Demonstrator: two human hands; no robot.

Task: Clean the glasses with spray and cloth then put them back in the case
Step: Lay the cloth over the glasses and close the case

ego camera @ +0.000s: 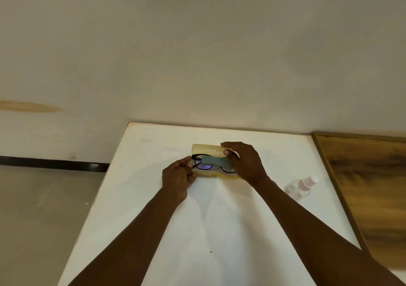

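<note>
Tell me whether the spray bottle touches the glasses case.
Apart. The head view shows the spray bottle lying right of the case, with bare white table between them.

Materials and finishes, head view.
Table (219, 231): smooth matt white top with a pale raw wood edge. Case (205, 149): cream, smooth, slight sheen. Glasses (204, 167): glossy dark plastic frame, clear lenses. Cloth (216, 161): soft matt grey-green fabric. Spray bottle (299, 188), right of centre: clear plastic, pale cap. Panel (371, 187), right edge: brown wood grain, satin. Wall (197, 44): matt off-white, scuffed.
</note>
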